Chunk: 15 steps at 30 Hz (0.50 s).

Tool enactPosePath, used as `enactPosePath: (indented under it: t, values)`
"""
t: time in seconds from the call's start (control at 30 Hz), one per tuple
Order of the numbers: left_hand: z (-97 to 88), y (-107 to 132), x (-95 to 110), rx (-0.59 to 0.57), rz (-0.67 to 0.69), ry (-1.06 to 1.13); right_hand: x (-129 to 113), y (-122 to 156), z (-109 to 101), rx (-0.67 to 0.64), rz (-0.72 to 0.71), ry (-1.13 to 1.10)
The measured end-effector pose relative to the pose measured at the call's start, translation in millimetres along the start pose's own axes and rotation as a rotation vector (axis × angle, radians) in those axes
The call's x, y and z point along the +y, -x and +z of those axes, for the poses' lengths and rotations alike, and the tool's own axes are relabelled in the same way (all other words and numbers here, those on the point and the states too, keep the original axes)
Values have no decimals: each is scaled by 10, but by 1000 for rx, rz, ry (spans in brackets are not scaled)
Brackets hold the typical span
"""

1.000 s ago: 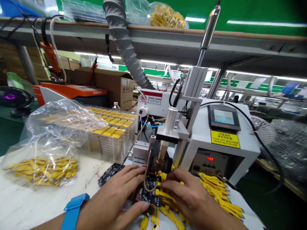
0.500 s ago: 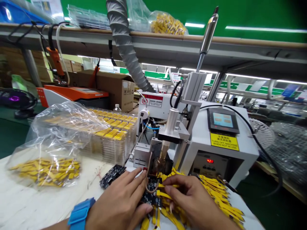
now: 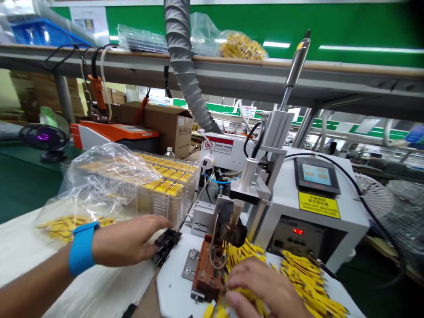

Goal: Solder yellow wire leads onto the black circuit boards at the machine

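1. Two machines stand behind the work: a white machine (image 3: 351, 225) with a touchscreen (image 3: 316, 173) and a yellow warning label (image 3: 319, 204), and further left an orange machine (image 3: 114, 132). A gray ribbed duct hose (image 3: 179, 57) rises past a long shelf (image 3: 331, 73).
2. A crinkled clear bag (image 3: 96, 185) of yellow parts slumps on the white bench (image 3: 99, 291), against stacked clear trays (image 3: 165, 190) that hold yellow leads in tidy rows.
3. Beside the white machine, a white plate (image 3: 172, 269) carries a rust-red fixture (image 3: 206, 276) and a small steel clamp (image 3: 190, 274), with a thin copper wire (image 3: 212, 238) looping above.
4. A loose heap of yellow leads (image 3: 298, 269) spreads right of the fixture. These flat, springy strips look likely to snag, so a light pinch seems to suit them better than a full grab.
5. The right hand (image 3: 261, 287) sits at the heap's near edge, fingers curled and closed on some leads.
6. The left hand (image 3: 127, 240), wearing a blue wristband (image 3: 82, 242), is open, its fingers stretched out just by small black circuit boards (image 3: 165, 247). Whether they touch, I cannot tell.
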<state>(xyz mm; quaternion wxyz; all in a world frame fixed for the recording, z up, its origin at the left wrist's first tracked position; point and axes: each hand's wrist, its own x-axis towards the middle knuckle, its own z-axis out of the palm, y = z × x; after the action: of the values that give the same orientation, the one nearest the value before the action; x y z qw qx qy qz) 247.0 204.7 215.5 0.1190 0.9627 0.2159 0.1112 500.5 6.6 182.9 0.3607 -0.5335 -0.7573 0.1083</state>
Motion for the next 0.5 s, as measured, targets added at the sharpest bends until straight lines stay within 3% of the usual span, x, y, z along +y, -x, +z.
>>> enactPosePath:
  t: [0.07,0.13,0.3,0.5]
  values:
    - [52,28,-63,-61,44,9,79,-2,-94,19,106,137]
    - [120,35,-72,-81,77,9,194,1,-218,-42,225,258]
    - [152,17,-36,-28,65,-7,349,34,-446,-122,418,422]
    - [118,7,169,91,34,77,136,56,-327,-250,550,323]
